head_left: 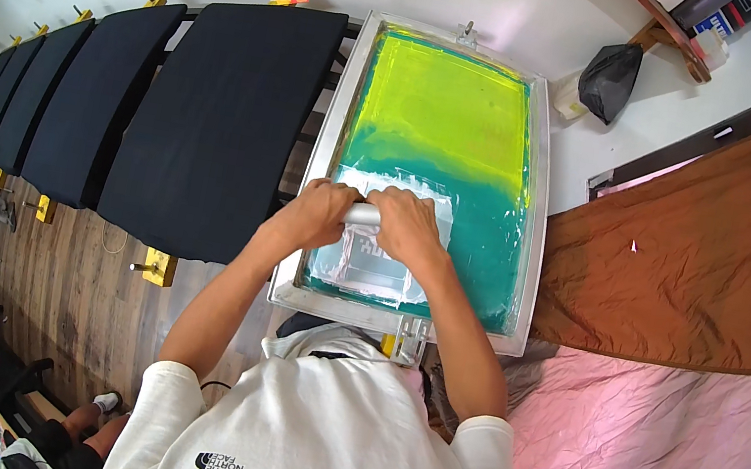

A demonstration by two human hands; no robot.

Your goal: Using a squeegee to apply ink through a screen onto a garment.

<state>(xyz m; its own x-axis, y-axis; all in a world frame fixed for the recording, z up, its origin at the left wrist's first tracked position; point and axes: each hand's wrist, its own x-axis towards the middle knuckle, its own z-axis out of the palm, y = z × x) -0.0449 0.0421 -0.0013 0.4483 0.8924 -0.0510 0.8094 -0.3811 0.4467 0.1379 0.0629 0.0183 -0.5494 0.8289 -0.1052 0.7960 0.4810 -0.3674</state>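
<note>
Both my arms reach forward over a silkscreen frame (531,272) with a pale metal rim. My left hand (314,212) and my right hand (409,226) are closed side by side round the silver handle of a squeegee (363,215); its blade is hidden from me. Under and around the hands, the mesh has a pale rectangular print area (373,279) with white ink smears on it. Green coating (484,244) surrounds that area, turning yellow-green (450,97) toward the far end. A metal clamp (412,340) sits at the frame's near edge.
Several boards covered in black cloth (223,127) run off to the left, with yellow clamps (157,266) at their ends. Brown cloth (686,239) and a pink sheet (647,463) lie to the right. A black bag (610,80) hangs by the wall. Other people's legs (95,431) show lower left.
</note>
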